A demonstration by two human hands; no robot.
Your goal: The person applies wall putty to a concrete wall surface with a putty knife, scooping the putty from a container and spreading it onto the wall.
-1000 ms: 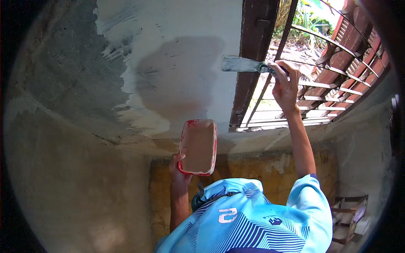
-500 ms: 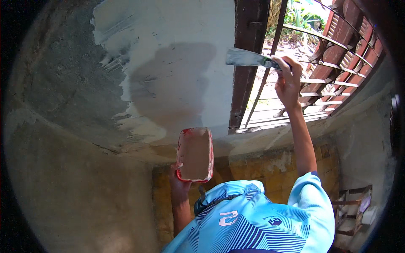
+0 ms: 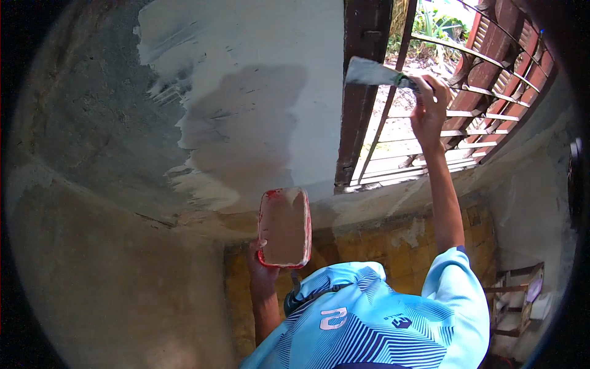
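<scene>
Head view
Right hand (image 3: 428,104): raised high, fingers clenched around the handle of the putty knife (image 3: 375,74).
Putty knife axis: long axis runs nearly level, blade pointing to the person's left, handle end buried in the hand.
Blade position: in front of the dark wooden window frame (image 3: 362,92), just beside the right edge of the plastered wall (image 3: 246,92); whether it touches the frame cannot be told.
Direction to wet patch: the darker grey patch (image 3: 246,135) lies to the left of the blade and lower.
Left hand (image 3: 263,270): low, fingers grasping the lower end of the red tray (image 3: 284,226) from beneath.
Tray: held upright and flat-on to the camera, long axis vertical, smeared with pale filler, below the wet patch.
Nearer hand: the left, with the tray, sits closer to the patch's lower edge; the right is level with the window bars (image 3: 455,117).
</scene>
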